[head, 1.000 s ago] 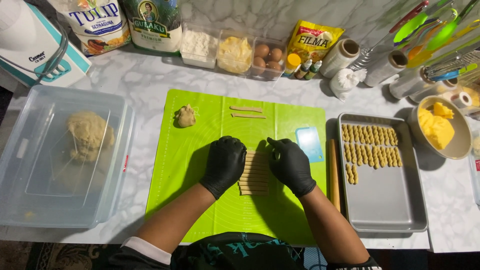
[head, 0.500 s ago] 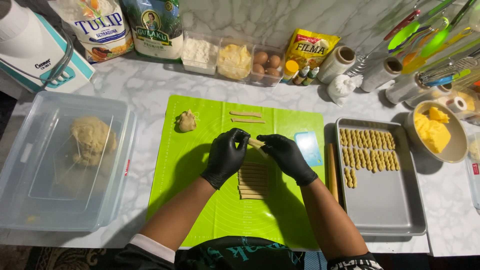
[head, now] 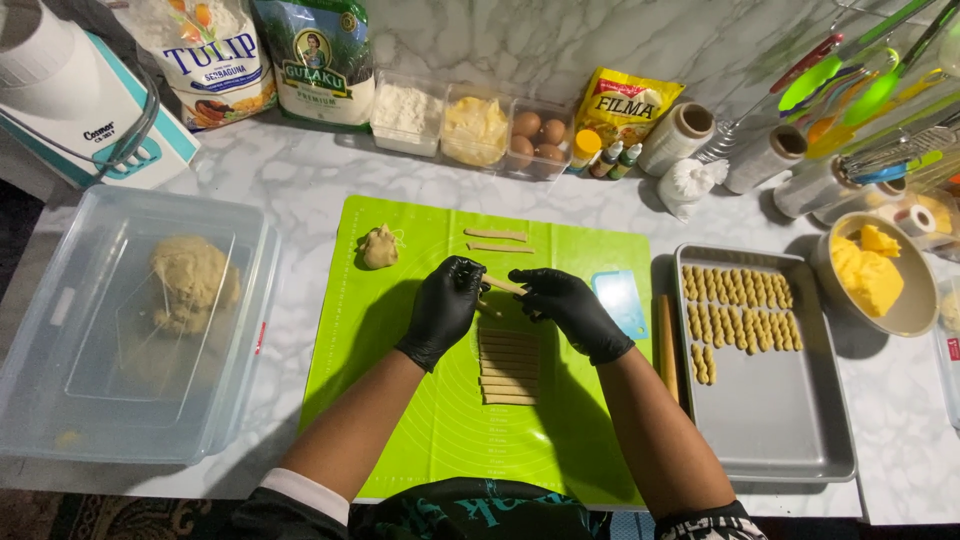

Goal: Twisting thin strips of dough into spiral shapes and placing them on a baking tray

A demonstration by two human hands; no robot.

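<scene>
On the marble desk [head: 300,180] sit a clear lidded tub [head: 60,400] holding a dough mass [head: 190,285], a grey baking tray [head: 780,430] with rows of twisted pieces [head: 735,290], a bowl of yellow butter [head: 875,275], a blue scraper [head: 622,302], eggs [head: 535,138], and two flour bags [head: 270,60].

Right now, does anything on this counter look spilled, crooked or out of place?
Nothing stands out. Both black-gloved hands lift one pale dough strip above the neat stack of cut strips; twisted pieces sit in rows on the grey baking tray.

Baking tray [head: 800,450] right of mat [head: 400,400]
</scene>
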